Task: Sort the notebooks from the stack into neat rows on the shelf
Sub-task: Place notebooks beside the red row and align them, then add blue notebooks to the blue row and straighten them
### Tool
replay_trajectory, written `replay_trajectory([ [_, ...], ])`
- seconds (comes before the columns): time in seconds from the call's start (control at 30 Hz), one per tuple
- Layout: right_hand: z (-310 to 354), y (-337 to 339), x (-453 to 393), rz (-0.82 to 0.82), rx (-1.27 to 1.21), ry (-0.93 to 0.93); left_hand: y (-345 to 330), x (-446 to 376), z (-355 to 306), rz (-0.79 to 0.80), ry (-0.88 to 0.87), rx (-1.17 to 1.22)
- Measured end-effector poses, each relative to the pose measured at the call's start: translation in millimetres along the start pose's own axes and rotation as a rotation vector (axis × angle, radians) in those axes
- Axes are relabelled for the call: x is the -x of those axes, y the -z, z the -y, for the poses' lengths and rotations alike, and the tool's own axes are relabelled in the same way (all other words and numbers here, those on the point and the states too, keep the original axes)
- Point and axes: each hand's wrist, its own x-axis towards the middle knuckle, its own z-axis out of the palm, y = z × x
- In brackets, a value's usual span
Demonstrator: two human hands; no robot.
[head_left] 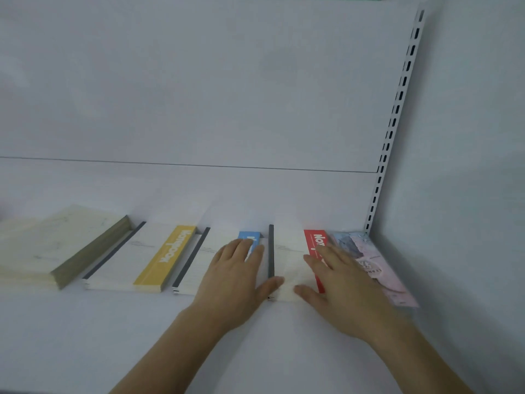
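Observation:
A row of notebooks lies flat along the back of the white shelf (142, 336). From left: a cream stack with an olive edge (56, 245), a white notebook with a yellow band (167, 257), one with a blue band (216, 251), one with a red band (289, 260), and a pink and blue patterned one (377, 268) in the right corner. My left hand (235, 282) lies flat on the blue-band notebook with straight fingers. My right hand (343, 291) lies flat across the red-band and patterned notebooks, fingers spread.
The white back panel (199, 95) rises behind the row. A slotted upright (397, 109) marks the right corner, with the side wall (468, 166) beyond it. The shelf's front part stretches below my forearms.

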Motion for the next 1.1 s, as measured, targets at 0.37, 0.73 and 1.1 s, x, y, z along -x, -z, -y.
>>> replay_trajectory([
  [0.37,137.6,15.5,0.2,-0.046,-0.034,0.038,34.6,79.3,90.8,-0.232,0.181,-0.088],
  [0.73,370.8,-1.9,-6.9,-0.058,-0.125,0.183,104.2,228.0,274.9,-0.172,0.340,-0.155],
  [1.1,560.0,-19.3,-88.3,-0.046,-0.157,0.394,143.7,291.1,444.6,-0.182,0.569,-0.158],
])
